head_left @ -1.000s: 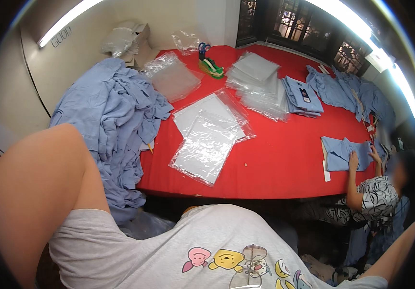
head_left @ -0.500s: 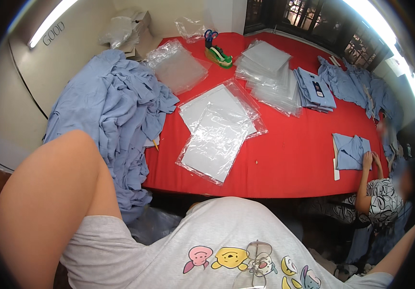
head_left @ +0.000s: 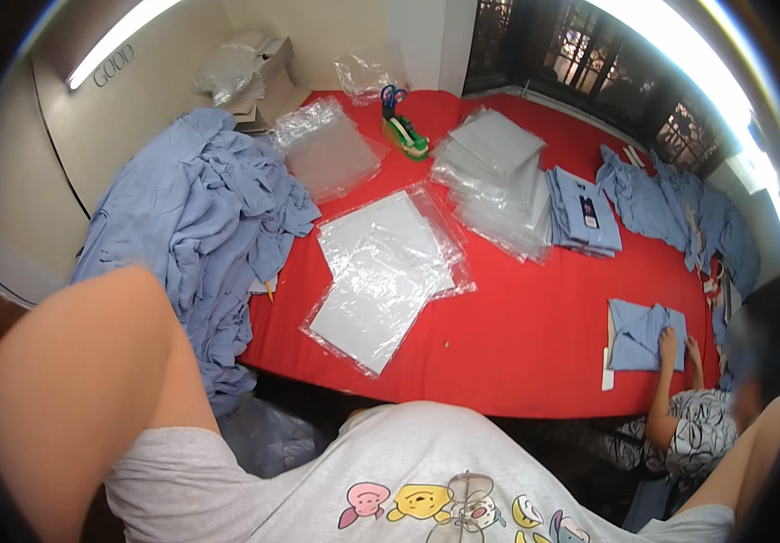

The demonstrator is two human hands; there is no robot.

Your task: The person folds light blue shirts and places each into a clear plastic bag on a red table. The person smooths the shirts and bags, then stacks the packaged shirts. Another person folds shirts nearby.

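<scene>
Blue garments (head_left: pixel 200 199) | left arm (head_left: pixel 73 371) bent sharply nearby | right arm (head_left: pixel 743 452) angled outward | fingers: cannot tell (out of view)

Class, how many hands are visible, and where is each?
2, both belonging to a co-worker: one hand on the blue garment, the other hand at its right edge. The wearer's hands are out of view; others may be hidden.
</scene>
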